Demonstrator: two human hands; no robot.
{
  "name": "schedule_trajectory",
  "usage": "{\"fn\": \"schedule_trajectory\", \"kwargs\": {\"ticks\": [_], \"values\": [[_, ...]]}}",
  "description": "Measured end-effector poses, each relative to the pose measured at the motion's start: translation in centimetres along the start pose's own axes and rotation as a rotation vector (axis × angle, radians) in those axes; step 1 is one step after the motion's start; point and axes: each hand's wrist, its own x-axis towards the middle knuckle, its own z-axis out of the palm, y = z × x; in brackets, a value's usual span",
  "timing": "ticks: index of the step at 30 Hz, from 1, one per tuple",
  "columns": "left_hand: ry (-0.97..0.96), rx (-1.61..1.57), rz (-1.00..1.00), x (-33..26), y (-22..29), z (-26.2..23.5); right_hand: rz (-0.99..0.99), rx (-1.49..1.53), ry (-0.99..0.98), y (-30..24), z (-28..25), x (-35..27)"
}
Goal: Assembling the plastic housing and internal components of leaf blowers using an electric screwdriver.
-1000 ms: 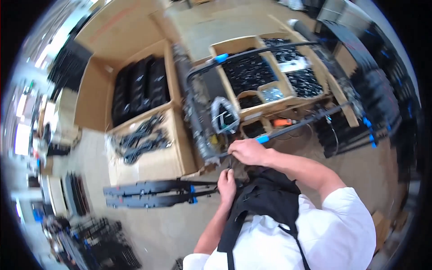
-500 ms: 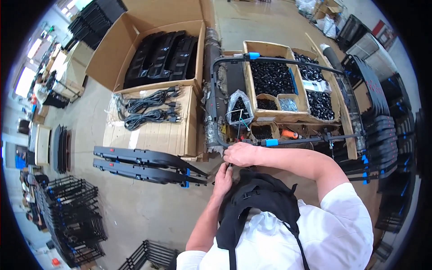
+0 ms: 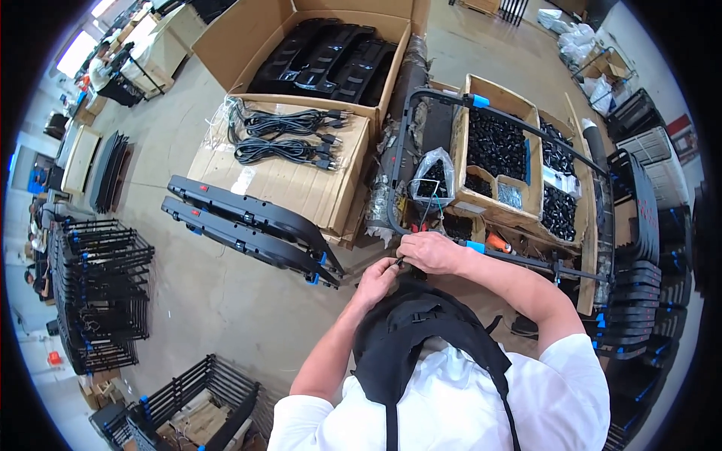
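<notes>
Just off the near-left corner of a black tubular frame (image 3: pixel 407 135), my two hands meet. My left hand (image 3: pixel 376 283) is closed, its thumb and fingertips pinching a small black part (image 3: pixel 398 261) too small to name. My right hand (image 3: pixel 430 252) closes over the same spot from the right, its fingers bent and partly hiding the piece. The frame has blue clips (image 3: pixel 480 101) and lies across the bench. Just beyond my right hand is something with red handles (image 3: pixel 419 227). A clear plastic bag (image 3: pixel 432 180) of dark small parts stands inside the frame.
A wooden bin (image 3: pixel 460 150) of small black parts stands beyond. Coiled black power cords (image 3: pixel 282 135) lie on a cardboard box (image 3: pixel 214 161); an open carton (image 3: pixel 395 79) holds black panels. Two black frame pieces (image 3: pixel 248 218) stand at left. Stacked frames (image 3: pixel 635 286) line the right.
My view has turned, so the bench and boxes sit farther right and higher. Both hands stay together; the small black part between my fingertips shows more clearly now.
</notes>
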Motion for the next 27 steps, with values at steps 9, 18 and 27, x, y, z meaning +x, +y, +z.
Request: {"fn": "schedule_trajectory", "kwargs": {"ticks": [9,18,27], "values": [[-0.025,-0.201,-0.155,-0.2,1.4,-0.3,-0.122,-0.011,-0.085,1.1,0.3,1.2],[0.022,-0.110,-0.128,-0.5,2.9,0.3,-0.022,-0.042,-0.128,0.6,1.1,0.7],[0.099,0.077,-0.141,0.2,0.7,0.7,0.108,0.026,0.036,-0.9,3.3,-2.0]]}}
